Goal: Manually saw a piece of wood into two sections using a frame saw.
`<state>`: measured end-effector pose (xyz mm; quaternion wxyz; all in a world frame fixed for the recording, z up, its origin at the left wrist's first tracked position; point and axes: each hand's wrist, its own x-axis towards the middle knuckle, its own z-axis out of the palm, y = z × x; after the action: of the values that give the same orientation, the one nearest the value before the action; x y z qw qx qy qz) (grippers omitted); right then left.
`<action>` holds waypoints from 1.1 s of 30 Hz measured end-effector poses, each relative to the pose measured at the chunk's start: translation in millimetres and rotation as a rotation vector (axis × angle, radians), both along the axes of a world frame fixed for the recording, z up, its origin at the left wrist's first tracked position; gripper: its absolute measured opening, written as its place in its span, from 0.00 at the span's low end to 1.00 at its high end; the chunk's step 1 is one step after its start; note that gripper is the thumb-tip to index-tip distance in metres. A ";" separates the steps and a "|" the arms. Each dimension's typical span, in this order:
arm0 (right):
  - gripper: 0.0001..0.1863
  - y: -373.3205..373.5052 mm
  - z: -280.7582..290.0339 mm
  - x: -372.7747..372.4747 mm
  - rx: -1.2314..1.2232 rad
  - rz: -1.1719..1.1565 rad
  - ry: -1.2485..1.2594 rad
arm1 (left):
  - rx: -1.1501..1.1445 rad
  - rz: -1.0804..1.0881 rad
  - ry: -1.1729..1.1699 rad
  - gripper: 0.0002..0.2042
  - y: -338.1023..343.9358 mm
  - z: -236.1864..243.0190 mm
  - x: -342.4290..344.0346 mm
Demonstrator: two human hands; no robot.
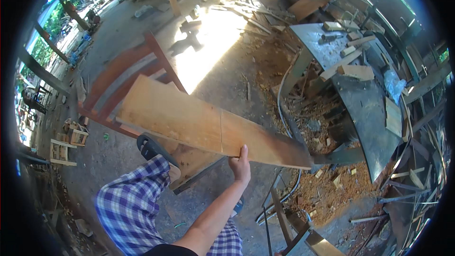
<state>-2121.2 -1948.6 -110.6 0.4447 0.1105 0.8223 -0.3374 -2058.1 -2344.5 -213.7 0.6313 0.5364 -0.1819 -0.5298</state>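
A long wooden board (pixel 180 114) lies slantwise in front of me, with a thin dark line across it and a darkened right end. My left hand (pixel 241 166) is closed on its near edge, thumb on top and fingers hidden underneath. Under the board is a low wooden bench (pixel 192 163), with my sandalled left foot (pixel 154 150) on it. At the lower edge a wooden-framed saw (pixel 284 225) stands tilted. Only a sliver of my right hand (pixel 278 254) shows, closed at the saw's frame.
A reddish slatted wooden chair part (pixel 118 76) is beyond the board. To the right stands a dark metal-topped table (pixel 360 109) with wood blocks (pixel 356 72) on it. Sawdust (pixel 332 199) and offcuts cover the ground below. Small wooden frames (pixel 64 151) lie left.
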 end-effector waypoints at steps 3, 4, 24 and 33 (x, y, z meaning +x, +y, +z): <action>0.11 5.6 -3.6 -6.1 -0.081 0.001 -0.012 | -0.101 -0.132 -0.241 0.13 -7.3 40.8 33.1; 0.11 7.3 -7.2 -7.3 -0.076 -0.021 0.015 | -0.152 -0.192 -0.321 0.14 -17.2 57.1 44.8; 0.11 18.9 -32.1 -49.6 -0.216 0.525 0.148 | -0.756 -0.466 -0.755 0.15 -122.8 332.2 120.2; 0.07 52.5 -98.9 -44.4 -0.151 0.328 0.070 | -0.771 -0.911 -1.065 0.16 -116.2 252.6 169.3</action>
<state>-2165.6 -1896.1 -209.5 0.4721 -0.0707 0.8165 -0.3248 -1888.8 -2460.7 38.9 0.3224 0.3340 -0.8304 -0.3081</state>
